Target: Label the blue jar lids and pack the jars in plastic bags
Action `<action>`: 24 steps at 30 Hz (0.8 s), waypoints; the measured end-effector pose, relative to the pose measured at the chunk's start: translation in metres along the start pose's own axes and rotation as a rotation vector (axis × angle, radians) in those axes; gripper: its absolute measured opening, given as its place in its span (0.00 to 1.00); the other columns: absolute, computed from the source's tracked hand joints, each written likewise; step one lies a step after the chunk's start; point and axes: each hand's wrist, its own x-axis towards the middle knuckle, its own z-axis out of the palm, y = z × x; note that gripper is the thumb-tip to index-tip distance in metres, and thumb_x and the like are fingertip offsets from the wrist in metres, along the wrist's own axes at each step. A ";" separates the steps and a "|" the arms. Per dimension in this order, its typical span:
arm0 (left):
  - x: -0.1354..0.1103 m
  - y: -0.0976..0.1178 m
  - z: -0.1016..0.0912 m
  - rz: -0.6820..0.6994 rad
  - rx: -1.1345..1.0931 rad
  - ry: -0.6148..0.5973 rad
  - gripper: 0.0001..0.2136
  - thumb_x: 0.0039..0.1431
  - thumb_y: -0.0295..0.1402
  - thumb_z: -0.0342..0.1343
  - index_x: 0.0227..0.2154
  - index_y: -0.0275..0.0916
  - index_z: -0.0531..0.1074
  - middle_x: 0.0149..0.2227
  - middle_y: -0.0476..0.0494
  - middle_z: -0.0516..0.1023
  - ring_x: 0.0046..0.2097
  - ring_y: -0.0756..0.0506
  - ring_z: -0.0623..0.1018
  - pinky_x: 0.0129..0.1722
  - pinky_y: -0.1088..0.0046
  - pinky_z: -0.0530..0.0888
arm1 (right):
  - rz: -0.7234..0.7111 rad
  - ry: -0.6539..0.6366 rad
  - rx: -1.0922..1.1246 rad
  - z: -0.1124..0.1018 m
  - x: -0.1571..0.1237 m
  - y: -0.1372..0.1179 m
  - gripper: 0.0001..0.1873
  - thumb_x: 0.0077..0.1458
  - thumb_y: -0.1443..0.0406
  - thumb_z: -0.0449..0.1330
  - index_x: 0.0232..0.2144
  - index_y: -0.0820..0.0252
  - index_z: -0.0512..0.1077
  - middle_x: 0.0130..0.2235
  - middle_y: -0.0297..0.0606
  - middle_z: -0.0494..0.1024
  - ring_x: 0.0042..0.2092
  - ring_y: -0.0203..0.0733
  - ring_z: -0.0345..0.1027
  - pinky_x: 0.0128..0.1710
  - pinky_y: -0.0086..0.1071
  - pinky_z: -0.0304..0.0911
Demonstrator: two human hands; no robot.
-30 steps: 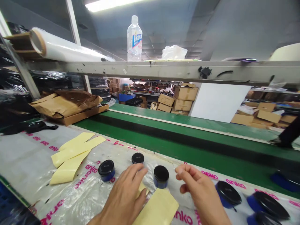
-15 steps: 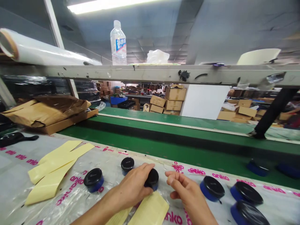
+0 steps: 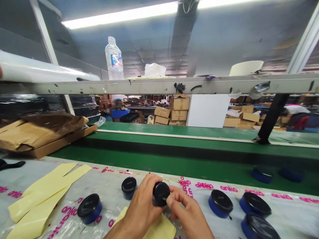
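A round black-topped piece [image 3: 161, 194] is in my left hand [image 3: 143, 204], its glossy top tilted toward me and my fingers wrapped round its left side. My right hand [image 3: 185, 209] pinches at the lower right edge of that top; a small pale spot shows by the thumb, too little to name. Under both hands lies a yellow paper strip [image 3: 163, 229]. To the left, two similar round pieces with black tops and blue sides [image 3: 90, 207] [image 3: 129, 187] rest on the printed plastic sheet. Several more [image 3: 220, 203] sit to the right of my right hand.
Yellow paper strips [image 3: 47, 196] lie at the left on the plastic sheet [image 3: 74, 186]. Beyond runs a green conveyor belt [image 3: 139, 156] with two blue-sided pieces [image 3: 262, 174] at its right. A carton with brown paper [image 3: 45, 132] stands back left. A shelf rail [image 3: 139, 87] crosses above, carrying a bottle [image 3: 114, 59].
My left hand has lifted and tilted the round piece off the sheet. My right hand has moved in from the right and closed at its edge. The view has shifted slightly.
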 end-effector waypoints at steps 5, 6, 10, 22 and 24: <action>-0.004 -0.004 0.006 -0.036 0.046 0.051 0.27 0.53 0.29 0.61 0.56 0.43 0.61 0.51 0.42 0.73 0.52 0.40 0.75 0.52 0.58 0.73 | -0.023 0.020 0.013 0.002 0.000 -0.002 0.14 0.50 0.57 0.60 0.19 0.58 0.69 0.50 0.44 0.78 0.51 0.53 0.70 0.49 0.40 0.61; -0.005 -0.006 0.008 -0.043 0.054 0.054 0.30 0.53 0.30 0.62 0.58 0.42 0.59 0.52 0.40 0.72 0.53 0.39 0.75 0.53 0.56 0.73 | -0.035 0.024 0.004 0.002 0.000 -0.001 0.14 0.50 0.57 0.60 0.19 0.58 0.69 0.50 0.44 0.78 0.51 0.53 0.70 0.50 0.40 0.61; -0.007 -0.010 0.011 -0.040 0.067 0.051 0.29 0.53 0.28 0.60 0.58 0.42 0.60 0.52 0.40 0.73 0.54 0.39 0.76 0.54 0.55 0.74 | -0.071 0.033 -0.016 0.001 0.001 0.001 0.12 0.51 0.59 0.60 0.20 0.58 0.70 0.49 0.44 0.78 0.52 0.53 0.70 0.52 0.41 0.61; -0.008 -0.002 0.008 0.017 0.096 0.032 0.24 0.56 0.26 0.58 0.56 0.42 0.63 0.54 0.40 0.75 0.55 0.40 0.76 0.55 0.54 0.74 | -0.051 0.059 -0.114 -0.001 -0.005 -0.008 0.14 0.52 0.56 0.60 0.21 0.59 0.71 0.45 0.44 0.80 0.45 0.49 0.73 0.40 0.33 0.67; -0.008 -0.002 0.008 0.034 0.093 0.030 0.24 0.56 0.27 0.59 0.55 0.43 0.64 0.53 0.40 0.75 0.54 0.39 0.76 0.54 0.55 0.75 | -0.064 0.059 -0.100 -0.001 -0.005 -0.008 0.14 0.52 0.57 0.61 0.21 0.59 0.72 0.45 0.44 0.79 0.45 0.50 0.72 0.41 0.34 0.67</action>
